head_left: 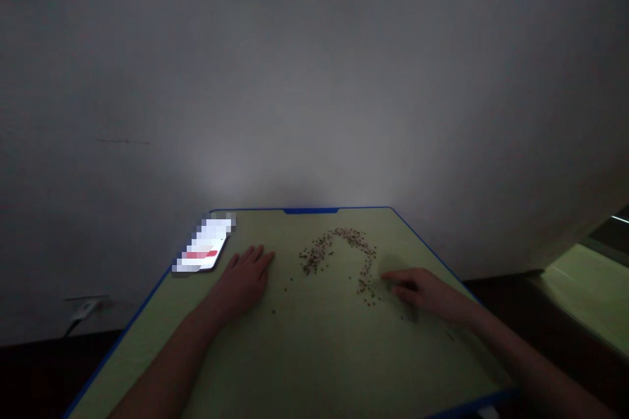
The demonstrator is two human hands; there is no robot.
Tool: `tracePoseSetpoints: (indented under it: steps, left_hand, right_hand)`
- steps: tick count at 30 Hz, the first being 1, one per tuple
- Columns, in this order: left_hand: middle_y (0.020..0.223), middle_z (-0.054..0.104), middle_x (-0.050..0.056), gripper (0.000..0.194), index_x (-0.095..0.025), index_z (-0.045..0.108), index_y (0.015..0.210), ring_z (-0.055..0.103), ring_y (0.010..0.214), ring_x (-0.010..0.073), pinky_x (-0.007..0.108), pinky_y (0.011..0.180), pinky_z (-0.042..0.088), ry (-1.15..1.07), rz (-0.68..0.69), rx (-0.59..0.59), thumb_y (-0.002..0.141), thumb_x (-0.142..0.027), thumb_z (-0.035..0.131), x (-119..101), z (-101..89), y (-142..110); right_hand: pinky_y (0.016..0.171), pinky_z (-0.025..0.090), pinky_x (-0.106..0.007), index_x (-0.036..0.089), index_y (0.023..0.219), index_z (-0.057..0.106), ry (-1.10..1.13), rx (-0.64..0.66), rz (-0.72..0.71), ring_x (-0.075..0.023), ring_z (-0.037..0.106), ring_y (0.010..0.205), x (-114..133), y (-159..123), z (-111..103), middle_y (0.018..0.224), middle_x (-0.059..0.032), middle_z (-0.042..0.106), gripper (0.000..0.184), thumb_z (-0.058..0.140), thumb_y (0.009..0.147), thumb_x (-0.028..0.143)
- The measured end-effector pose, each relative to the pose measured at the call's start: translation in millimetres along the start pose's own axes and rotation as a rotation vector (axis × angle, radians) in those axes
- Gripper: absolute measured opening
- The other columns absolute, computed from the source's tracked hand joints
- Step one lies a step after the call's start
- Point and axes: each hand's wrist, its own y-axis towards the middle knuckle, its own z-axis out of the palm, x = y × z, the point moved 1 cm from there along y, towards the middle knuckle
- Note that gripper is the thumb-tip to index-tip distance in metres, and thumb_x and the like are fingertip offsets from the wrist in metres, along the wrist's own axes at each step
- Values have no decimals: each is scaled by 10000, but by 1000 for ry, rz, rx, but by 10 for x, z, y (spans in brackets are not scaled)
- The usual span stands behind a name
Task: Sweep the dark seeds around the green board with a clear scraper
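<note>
Small dark reddish-brown pieces, bean-like but too small to name surely, lie in a curved band on the pale table. The band is thickest at its left end and bends down at the right. My left hand rests flat on the tabletop left of the band, fingers spread, with nothing in it. At the right end of the band is my right hand. Its index finger points left, close beside the pieces, while the other fingers are bent beneath. I see nothing held there; whether the fingertip touches a piece is unclear.
A lit phone, its screen partly pixelated, lies at the table's left edge. The table has a blue rim and stands by a grey wall. A plug with a cable is low on the left. Another pale surface is at right.
</note>
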Motion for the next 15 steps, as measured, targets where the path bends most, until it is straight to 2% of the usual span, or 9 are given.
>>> tracePoseSetpoints:
  steps: [3, 7, 11, 15]
  left_hand:
    - [1420, 339, 157, 490, -147, 400, 1339, 271, 1320, 283, 496, 1041, 236, 6, 7, -3, 875, -226, 266, -16, -6, -8]
    - [1412, 350, 162, 473, -153, 408, 1328, 298, 1308, 277, 491, 1035, 244, 6, -1, -9, 887, -242, 265, -46, -29, -36]
    - [1413, 354, 149, 467, -168, 390, 1333, 304, 1306, 259, 481, 1036, 251, 19, 6, 2, 886, -229, 273, -72, -54, -64]
    - [1413, 355, 143, 460, -175, 389, 1334, 305, 1305, 255, 465, 1043, 251, 23, 3, 7, 892, -241, 279, -69, -48, -67]
  right_hand:
    - [827, 452, -359, 136, 1162, 616, -15, -54, 60, -243, 620, 937, 200, -107, 153, 1105, -118, 656, 400, 456, 814, 256]
    - [718, 474, -339, 124, 1174, 601, 4, -104, 135, -227, 647, 773, 453, -126, 372, 918, -107, 710, 414, 447, 825, 284]
    - [667, 461, -321, 112, 1156, 608, 19, -102, 117, -210, 640, 693, 748, 1, 550, 794, -93, 708, 407, 449, 832, 300]
    - [682, 449, -317, 114, 1133, 621, 6, -98, 84, -216, 637, 740, 995, 172, 629, 841, -112, 701, 385, 463, 825, 284]
